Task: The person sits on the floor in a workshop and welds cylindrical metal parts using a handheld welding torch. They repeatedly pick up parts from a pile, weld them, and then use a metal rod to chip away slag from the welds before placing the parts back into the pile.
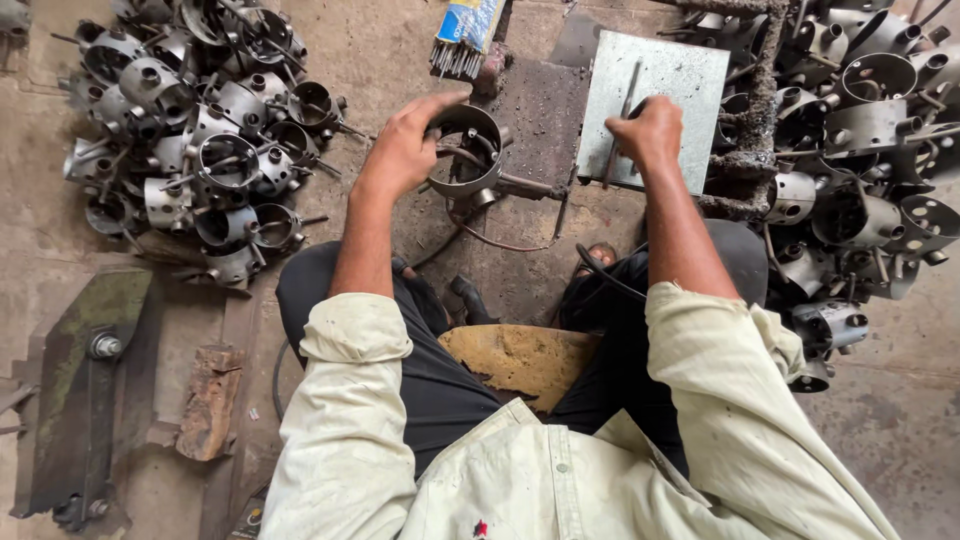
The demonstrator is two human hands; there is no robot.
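Fingers of right hand [650, 130] clenched on rod [622, 110], long axis pointing away; left hand [405, 150] grasping metal ring [466, 150].

- Your left hand [405, 150] grips a round housing [466, 150] of dull grey metal, scuffed and matt.
- Your right hand [650, 130] holds a thin dark metal rod [622, 110] on a flat plate [680, 75] of pale, speckled sheet metal.
- Your sleeves [350, 400] are cream cloth, creased and stained.
- The floor [380, 50] looks rough, dusty concrete.
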